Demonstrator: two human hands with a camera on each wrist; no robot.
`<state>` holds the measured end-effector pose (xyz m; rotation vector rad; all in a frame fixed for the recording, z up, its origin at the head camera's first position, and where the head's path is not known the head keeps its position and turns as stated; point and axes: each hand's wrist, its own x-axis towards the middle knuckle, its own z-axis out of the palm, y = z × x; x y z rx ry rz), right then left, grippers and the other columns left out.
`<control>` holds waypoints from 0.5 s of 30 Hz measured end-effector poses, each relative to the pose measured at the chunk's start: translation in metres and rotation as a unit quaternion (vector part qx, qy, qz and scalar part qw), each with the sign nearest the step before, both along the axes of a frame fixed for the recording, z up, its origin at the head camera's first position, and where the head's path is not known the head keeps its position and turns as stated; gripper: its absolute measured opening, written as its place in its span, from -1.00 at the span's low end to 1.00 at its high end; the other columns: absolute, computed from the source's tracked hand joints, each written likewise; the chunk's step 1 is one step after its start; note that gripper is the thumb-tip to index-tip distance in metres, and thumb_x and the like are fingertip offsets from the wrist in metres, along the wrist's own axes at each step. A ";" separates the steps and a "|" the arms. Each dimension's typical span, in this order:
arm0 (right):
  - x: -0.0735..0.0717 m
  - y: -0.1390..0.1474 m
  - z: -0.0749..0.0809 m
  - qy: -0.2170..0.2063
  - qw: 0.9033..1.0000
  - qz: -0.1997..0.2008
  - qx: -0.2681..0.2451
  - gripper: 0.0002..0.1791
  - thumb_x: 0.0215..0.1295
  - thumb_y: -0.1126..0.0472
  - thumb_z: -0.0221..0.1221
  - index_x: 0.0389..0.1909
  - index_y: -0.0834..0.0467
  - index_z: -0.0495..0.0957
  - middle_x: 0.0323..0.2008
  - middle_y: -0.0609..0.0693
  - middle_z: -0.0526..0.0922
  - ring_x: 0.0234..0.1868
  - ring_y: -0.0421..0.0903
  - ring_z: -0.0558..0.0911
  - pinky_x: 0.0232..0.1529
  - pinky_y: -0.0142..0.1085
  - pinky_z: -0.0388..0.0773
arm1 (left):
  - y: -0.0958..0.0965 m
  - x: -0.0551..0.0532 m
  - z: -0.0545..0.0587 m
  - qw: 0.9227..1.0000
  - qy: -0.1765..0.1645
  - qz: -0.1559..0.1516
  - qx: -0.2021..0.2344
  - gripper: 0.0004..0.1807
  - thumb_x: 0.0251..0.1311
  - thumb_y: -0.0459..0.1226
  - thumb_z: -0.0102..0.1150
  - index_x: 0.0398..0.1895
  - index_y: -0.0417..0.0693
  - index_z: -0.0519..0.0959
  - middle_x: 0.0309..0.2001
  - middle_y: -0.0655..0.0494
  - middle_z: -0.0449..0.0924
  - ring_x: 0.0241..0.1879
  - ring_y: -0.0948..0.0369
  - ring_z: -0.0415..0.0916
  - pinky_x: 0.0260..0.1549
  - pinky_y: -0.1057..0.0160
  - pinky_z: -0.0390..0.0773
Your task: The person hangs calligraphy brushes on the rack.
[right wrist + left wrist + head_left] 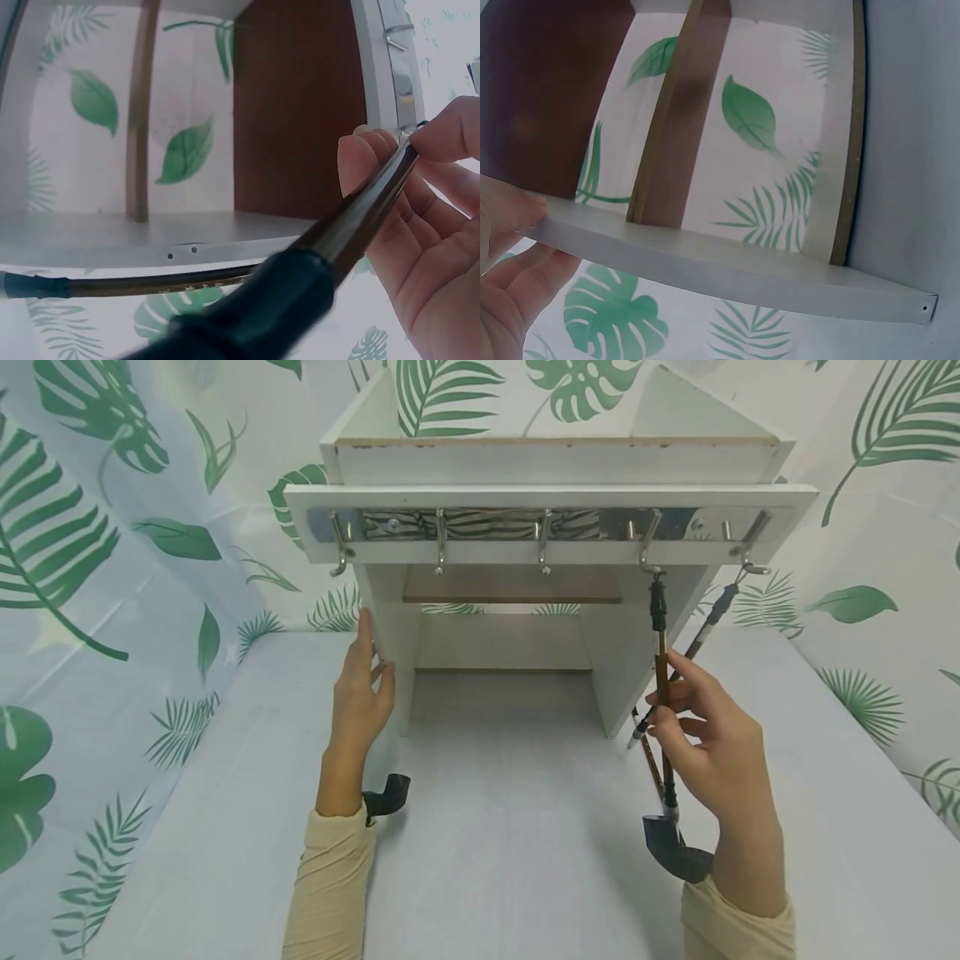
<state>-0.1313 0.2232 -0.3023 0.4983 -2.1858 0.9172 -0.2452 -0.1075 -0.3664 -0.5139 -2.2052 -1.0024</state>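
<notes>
A white shelf unit [622,652] has a front rail [487,497] with several metal hooks. By its loop, a calligraphy brush [658,610] with a brown shaft and black ends hangs from the second hook from the right. My right hand [712,747] pinches its shaft between thumb and fingers; in the right wrist view this brush [360,214] crosses close to the camera. A second brush [716,610] hangs slanted from the rightmost hook, behind the first. My left hand [357,697] holds the edge of the left side panel [705,259], thumb on one side, fingers on the other.
Another brown shaft [649,764] shows behind the held brush, partly hidden. Dark curved wrist mounts [388,795] sit on both wrists. The unit stands on a pale surface [495,827], against a white cloth backdrop [172,493] printed with green leaves.
</notes>
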 end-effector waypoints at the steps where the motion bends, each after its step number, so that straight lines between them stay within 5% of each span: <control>1: 0.000 0.000 0.000 -0.001 1.000 0.001 -0.001 -0.35 -0.03 0.61 0.02 0.19 0.29 0.34 -0.43 0.20 0.57 -0.32 -0.61 0.45 -0.26 -0.82 0.43 | 0.000 0.000 0.000 1.000 0.000 0.000 -0.001 -0.22 0.18 -0.53 -0.02 0.42 -0.16 -0.13 0.15 -0.32 0.26 0.11 -0.15 0.37 -0.09 0.09 0.63; 15: 0.000 -0.002 0.001 -0.007 1.000 0.008 -0.010 -0.35 0.01 0.61 0.00 0.23 0.28 0.31 -0.42 0.20 0.55 -0.38 -0.60 0.48 -0.30 -0.79 0.48 | 0.000 0.000 0.000 1.000 -0.002 -0.001 0.002 -0.21 0.17 -0.53 -0.02 0.43 -0.13 -0.13 0.14 -0.31 0.27 0.11 -0.14 0.37 -0.09 0.08 0.62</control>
